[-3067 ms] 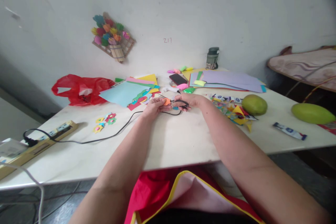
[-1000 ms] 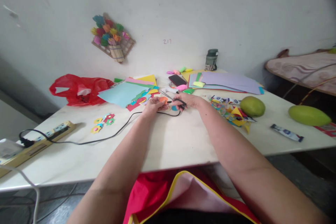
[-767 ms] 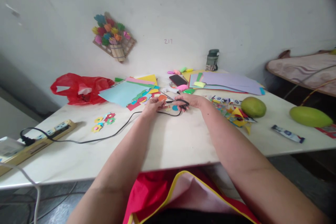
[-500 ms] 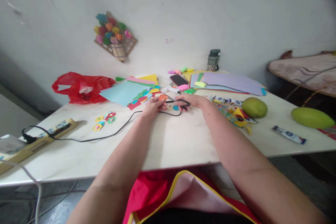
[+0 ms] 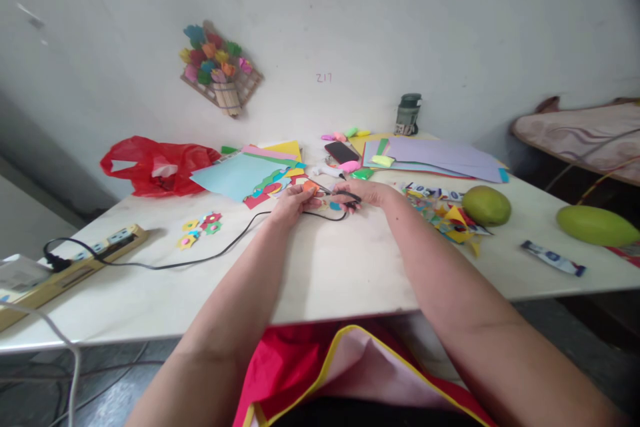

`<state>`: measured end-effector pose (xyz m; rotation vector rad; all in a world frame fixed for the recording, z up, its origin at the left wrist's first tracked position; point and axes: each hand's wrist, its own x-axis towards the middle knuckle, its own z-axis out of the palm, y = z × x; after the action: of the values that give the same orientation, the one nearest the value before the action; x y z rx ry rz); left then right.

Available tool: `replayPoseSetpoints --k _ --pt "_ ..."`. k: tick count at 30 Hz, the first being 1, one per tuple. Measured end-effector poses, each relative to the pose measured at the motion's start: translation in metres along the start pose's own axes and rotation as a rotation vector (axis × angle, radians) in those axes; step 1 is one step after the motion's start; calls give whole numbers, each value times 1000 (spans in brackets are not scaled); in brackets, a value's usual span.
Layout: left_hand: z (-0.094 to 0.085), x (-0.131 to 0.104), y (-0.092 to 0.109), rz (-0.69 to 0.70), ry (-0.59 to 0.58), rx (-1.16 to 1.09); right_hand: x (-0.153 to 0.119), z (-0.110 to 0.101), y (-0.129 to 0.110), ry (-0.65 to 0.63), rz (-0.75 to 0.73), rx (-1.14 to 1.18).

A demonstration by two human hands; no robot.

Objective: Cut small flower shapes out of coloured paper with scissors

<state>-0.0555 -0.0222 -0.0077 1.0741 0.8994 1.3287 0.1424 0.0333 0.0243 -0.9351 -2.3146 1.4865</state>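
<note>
Gripping black-handled metal scissors (image 5: 351,196), your right hand (image 5: 361,191) aims them toward ten o'clock. There, your left hand (image 5: 294,203) pinches small orange paper (image 5: 311,185).

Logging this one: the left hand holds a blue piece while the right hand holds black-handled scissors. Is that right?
Not quite: the head view shows that the piece in the left hand is orange, not blue. The right hand does hold the black-handled scissors.
</note>
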Motion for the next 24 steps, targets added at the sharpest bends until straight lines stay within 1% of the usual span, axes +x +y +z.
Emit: replayPoseSetpoints --k 12,18,24 --pt "-2 1 -1 17 -30 -4 0 0 2 -21 -44 -14" --pt "-2 1 -1 2 -38 4 1 1 2 -14 -41 -51" --pt "0 0 0 -32 -15 -17 3 1 4 -17 -49 -45"
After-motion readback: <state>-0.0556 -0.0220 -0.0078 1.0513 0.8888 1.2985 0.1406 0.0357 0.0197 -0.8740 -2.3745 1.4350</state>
